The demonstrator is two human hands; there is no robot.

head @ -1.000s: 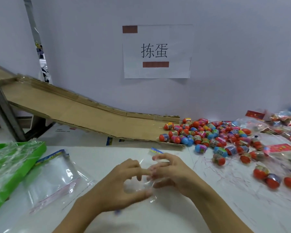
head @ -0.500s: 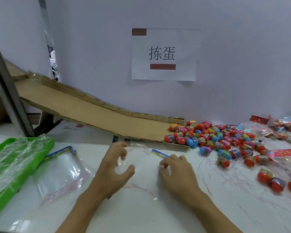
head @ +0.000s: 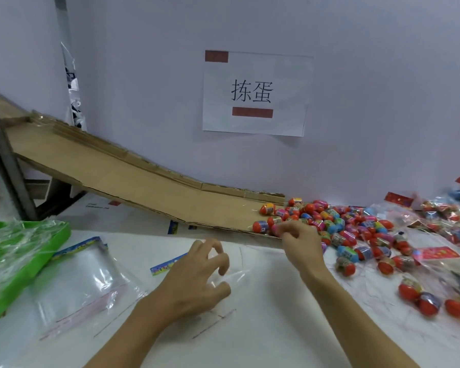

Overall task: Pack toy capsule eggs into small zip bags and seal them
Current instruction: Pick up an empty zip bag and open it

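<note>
While the left hand (head: 197, 282) pinches a clear zip bag (head: 231, 277), right hand (head: 300, 240) curled at the egg pile (head: 337, 224) — grip unclear.

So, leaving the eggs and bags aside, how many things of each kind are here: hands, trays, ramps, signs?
Hands: 2, the left hand and the right hand
Tray: 1
Ramp: 1
Sign: 1
Total: 5
</note>
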